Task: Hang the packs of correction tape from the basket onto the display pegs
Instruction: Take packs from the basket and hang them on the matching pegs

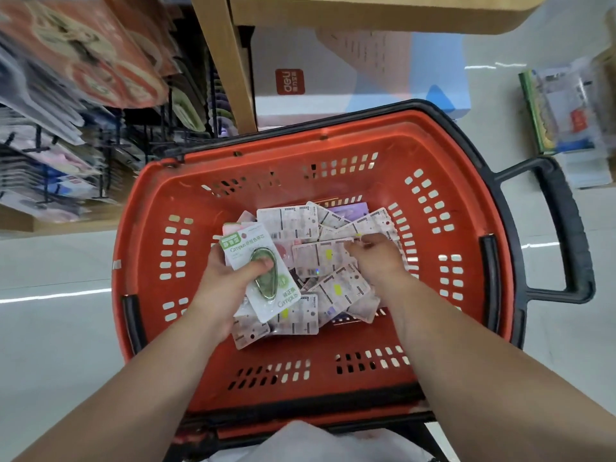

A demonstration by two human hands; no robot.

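Observation:
An orange basket (150, 261) stands below me with a heap of correction tape packs (336, 288) lying mostly face down in its bottom. My left hand (230, 278) is inside the basket, gripping a green-labelled pack (266, 278) face up, thumb pressed on its blister. My right hand (373, 258) reaches into the heap, its fingertips pinching the edge of a face-down pack (320, 258). The display pegs (100, 181), black hooks with hung stationery, are at the left.
A wooden shelf post (226, 68) and a white box with a red logo (290, 81) stand behind the basket. The basket's black handle (566, 228) sticks out to the right. Packaged goods (563, 111) lie on the floor at far right.

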